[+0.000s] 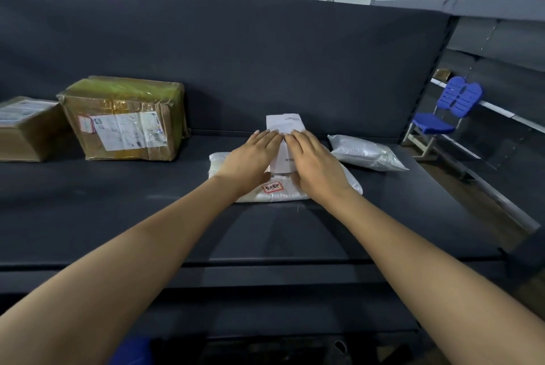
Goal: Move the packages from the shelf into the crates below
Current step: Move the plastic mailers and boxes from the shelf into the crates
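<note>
White soft package (pixel 277 189) lies flat on the dark shelf (pixel 118 211), mid-shelf, with a paper label (pixel 284 140) on top whose far end curls upward. Left hand (pixel 250 158) and right hand (pixel 312 162) both rest palm-down on the package, fingers extended and flat — pressing, not gripping. Second clear bag package (pixel 365 152) sits near, to the right. Two taped cardboard boxes (pixel 126 120) stand well apart at left — touching each other.

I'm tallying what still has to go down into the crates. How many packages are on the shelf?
4. Taped box at left; a second box cut off by the left edge; white bag at centre under both hands; clear bag to its right. More may lie out of frame.
</note>
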{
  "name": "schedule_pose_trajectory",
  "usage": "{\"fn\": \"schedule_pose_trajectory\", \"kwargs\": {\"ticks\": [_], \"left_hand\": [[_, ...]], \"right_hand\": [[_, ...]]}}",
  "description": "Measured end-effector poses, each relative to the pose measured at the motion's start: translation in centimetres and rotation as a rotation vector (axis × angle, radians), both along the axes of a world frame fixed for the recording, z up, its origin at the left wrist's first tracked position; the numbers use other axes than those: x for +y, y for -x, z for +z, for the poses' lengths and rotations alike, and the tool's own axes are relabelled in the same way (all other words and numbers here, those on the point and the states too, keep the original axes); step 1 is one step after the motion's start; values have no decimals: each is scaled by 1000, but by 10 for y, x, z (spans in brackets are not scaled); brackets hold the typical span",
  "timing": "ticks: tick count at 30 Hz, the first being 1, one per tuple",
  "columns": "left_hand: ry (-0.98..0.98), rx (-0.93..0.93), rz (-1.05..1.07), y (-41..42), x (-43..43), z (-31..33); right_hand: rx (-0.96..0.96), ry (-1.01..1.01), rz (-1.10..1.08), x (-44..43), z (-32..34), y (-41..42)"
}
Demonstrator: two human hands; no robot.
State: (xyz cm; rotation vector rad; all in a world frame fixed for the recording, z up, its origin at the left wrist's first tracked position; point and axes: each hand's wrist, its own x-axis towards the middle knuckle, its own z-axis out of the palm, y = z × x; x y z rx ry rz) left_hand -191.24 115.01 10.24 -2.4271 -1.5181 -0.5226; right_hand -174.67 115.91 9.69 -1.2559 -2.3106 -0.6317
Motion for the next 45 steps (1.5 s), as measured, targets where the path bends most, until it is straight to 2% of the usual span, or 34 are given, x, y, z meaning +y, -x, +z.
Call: {"fn": "schedule_pose_trajectory", "kwargs": {"ticks": [3,7,16,23,28,33,36,42,45], "left_hand": [[-69,-1,-66,2,-25,-2],[-139,15,-77,3,-58,-1],[-159,37,-90,9,-166,8],[-196,29,-136,17,-260,11],[-186,2,-167,17,-311,-4],[-135,-48,-190,17,-349,-27],[-54,-244,-192,22,-367,-36],[278,-1083,178,25,-385,-36],[444,-1300,169,26,-381,-33]], "right_hand": [[-26,-69,28,-25,1,-6],[4,-44,54,-56,2,-12],[27,2,121,-159,13,-17],[40,-45,180,-247,13,-19],[64,-73,201,-301,0,-22],[129,-5,254,-340,-20,-29],[270,116,261,-359,-29,-33],[1004,578,226,-389,-20,-37],[1309,803,322,-396,-18,-34]]}}
